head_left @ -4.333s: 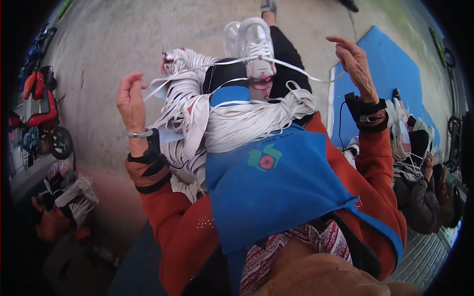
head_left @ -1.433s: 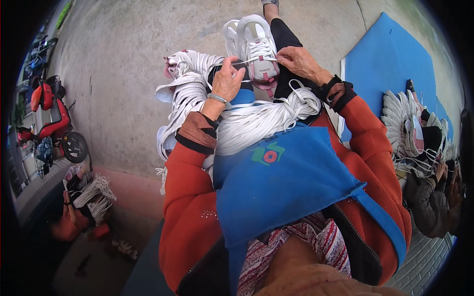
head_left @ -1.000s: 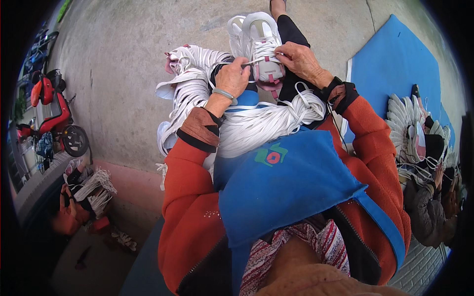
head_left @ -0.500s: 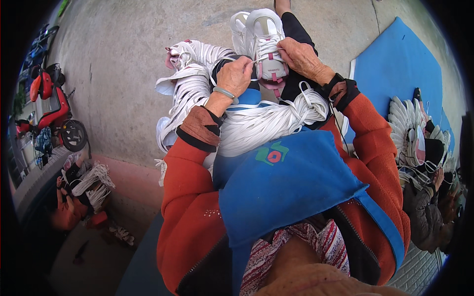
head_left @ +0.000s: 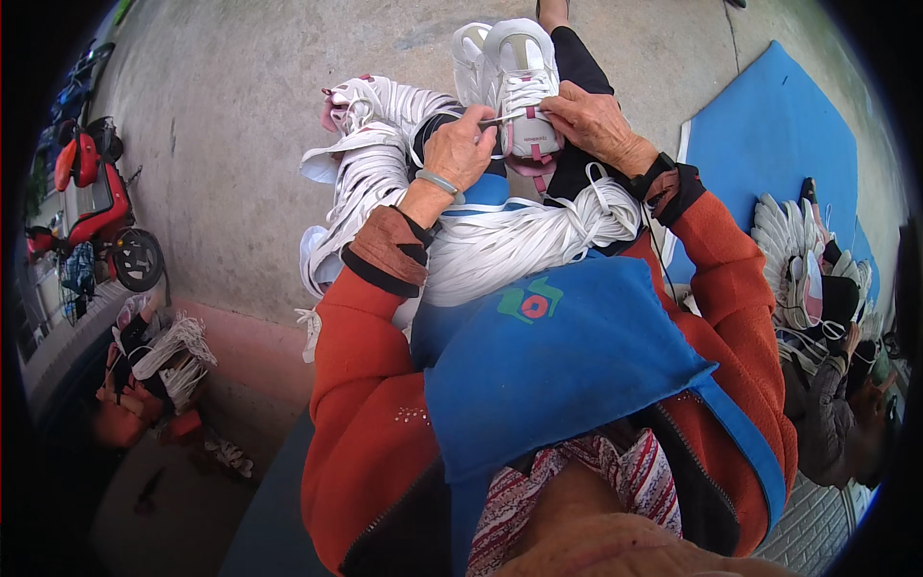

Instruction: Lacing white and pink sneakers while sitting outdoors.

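Observation:
A white and grey sneaker with pink loops (head_left: 529,135) lies toe away from me over my lap, partly laced. A second pale sneaker (head_left: 470,63) is beside it on the left. My left hand (head_left: 456,152) is closed in a pinch left of the tongue, on a white shoelace (head_left: 512,116) that runs to the eyelets; a thin dark tip shows at these fingertips, its kind unclear. My right hand (head_left: 588,123) is closed at the sneaker's right eyelet edge, its fingertips pressed against it. A thick bundle of white laces (head_left: 538,236) lies across my lap.
Stacked white sneakers (head_left: 370,183) stand left of my lap. A blue mat (head_left: 769,135) spreads at the right, with more shoes (head_left: 793,260) and another person's sleeve (head_left: 829,413). A red scooter (head_left: 101,207) is parked at the far left, above another person with laces (head_left: 178,356).
The right hand has moved slightly down along the sneaker's edge. A thin dark tip now shows at the left fingertips, where a stretched lace showed before.

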`<state>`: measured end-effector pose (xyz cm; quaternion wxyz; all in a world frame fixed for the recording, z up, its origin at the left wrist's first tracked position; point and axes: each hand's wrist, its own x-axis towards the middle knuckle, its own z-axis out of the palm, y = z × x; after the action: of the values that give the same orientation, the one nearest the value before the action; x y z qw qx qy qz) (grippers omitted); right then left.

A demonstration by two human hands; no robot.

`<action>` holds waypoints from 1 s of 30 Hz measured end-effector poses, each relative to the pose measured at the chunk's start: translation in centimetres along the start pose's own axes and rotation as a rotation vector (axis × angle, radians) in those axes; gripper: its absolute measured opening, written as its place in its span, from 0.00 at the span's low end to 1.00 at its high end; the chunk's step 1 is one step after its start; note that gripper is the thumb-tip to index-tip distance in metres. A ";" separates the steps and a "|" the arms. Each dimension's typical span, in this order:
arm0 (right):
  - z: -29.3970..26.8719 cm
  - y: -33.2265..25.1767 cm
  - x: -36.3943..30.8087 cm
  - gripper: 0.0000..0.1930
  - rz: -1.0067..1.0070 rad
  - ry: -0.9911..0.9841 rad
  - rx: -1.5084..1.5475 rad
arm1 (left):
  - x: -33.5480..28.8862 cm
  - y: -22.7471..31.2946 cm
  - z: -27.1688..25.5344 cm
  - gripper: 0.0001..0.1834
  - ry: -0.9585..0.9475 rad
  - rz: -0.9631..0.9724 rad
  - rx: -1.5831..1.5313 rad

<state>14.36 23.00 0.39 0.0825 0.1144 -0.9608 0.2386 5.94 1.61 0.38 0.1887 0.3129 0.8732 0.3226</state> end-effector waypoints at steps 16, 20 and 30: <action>0.2 0.2 0.2 0.08 -0.003 -0.050 -0.001 | 0.2 0.0 0.1 0.09 0.039 0.067 0.047; 0.1 0.1 0.4 0.09 0.035 -0.058 -0.041 | 0.5 0.2 0.0 0.09 0.018 0.041 0.046; -0.4 1.7 1.3 0.10 0.076 -0.245 0.303 | 0.6 0.9 0.3 0.07 0.142 0.196 0.162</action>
<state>12.69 24.38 0.32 -0.0622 0.1172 -0.9205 0.3676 6.05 2.65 0.74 0.0681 0.3872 0.8729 0.2891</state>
